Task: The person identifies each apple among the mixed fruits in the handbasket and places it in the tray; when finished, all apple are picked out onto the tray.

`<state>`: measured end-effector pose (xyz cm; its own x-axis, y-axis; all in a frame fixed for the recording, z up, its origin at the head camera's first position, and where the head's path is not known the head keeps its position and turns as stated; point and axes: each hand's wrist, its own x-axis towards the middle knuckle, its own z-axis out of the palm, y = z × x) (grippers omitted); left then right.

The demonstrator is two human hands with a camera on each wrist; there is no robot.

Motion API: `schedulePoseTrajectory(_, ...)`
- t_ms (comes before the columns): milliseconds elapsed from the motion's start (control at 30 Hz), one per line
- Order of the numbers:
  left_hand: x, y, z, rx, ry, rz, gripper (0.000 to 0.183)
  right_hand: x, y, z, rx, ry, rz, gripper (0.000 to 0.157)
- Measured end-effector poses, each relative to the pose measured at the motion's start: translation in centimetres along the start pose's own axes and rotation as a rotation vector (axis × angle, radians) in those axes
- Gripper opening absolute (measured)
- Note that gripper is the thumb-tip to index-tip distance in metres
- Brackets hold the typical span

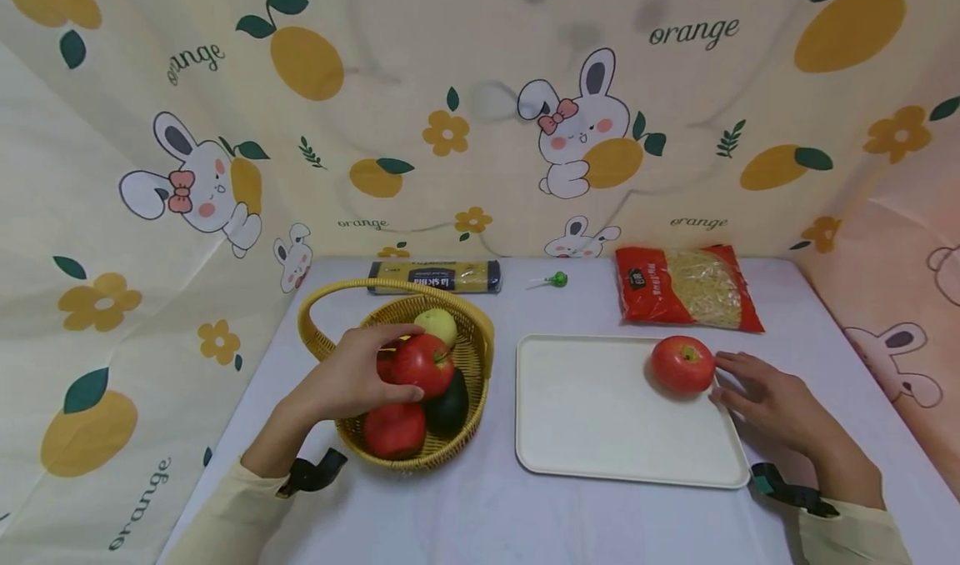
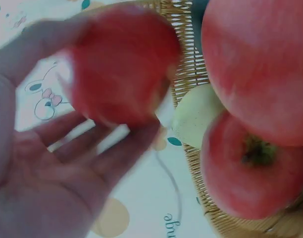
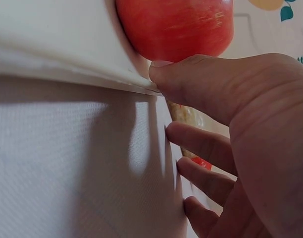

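Observation:
My left hand (image 1: pixel 360 373) holds a red apple (image 1: pixel 426 368) between thumb and fingers above the wicker basket (image 1: pixel 480 332). In the left wrist view this apple (image 2: pixel 124 67) is blurred. Below it in the basket lie another red apple (image 1: pixel 393 432), a pale green fruit (image 1: pixel 437 325) and a dark green fruit (image 1: pixel 448 407), partly covered. On the right end of the white tray (image 1: pixel 600 415) sits a red apple (image 1: pixel 681 366). Beside it is my right hand (image 1: pixel 776 407), its thumb (image 3: pixel 191 74) at the tray rim and its fingers loosely bent, gripping nothing.
Behind the basket lies a yellow and black roll package (image 1: pixel 435 277). A small green-headed lollipop (image 1: pixel 557 279) lies right of it. A red bag of pale dry food (image 1: pixel 686 288) is behind the tray. Patterned cloth (image 1: pixel 465 65) hangs around the table, and the basket's handle (image 1: pixel 307 319) arches up at its left.

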<state>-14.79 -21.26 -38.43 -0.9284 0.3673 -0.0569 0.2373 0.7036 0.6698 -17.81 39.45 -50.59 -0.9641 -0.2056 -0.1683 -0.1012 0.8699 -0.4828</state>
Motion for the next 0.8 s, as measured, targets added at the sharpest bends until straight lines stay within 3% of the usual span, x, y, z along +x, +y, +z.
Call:
schedulePoseTrajectory(200, -1.5, 0.1, 0.6, -0.307, -0.053, 0.102, 0.077, 0.0, 0.0, 0.0, -0.002, 0.009, -0.008, 0.085)
schedulePoseTrajectory(367, -1.7, 1.2, 2.2, -0.425, -0.067, 0.206, 0.077, 0.0, -0.1, 0.0, -0.01, 0.012, -0.014, 0.083)
schedulePoseTrajectory(533, -0.4, 3.2, 5.4, -0.501, -0.054, 0.282, 0.077, 0.0, -0.1, -0.2, -0.014, 0.001, -0.003, 0.084)
schedulePoseTrajectory(800, 2.9, 7.5, 10.5, -0.59, -0.015, 0.245, 0.079, 0.2, -0.3, -0.1, -0.011, 0.002, -0.012, 0.081)
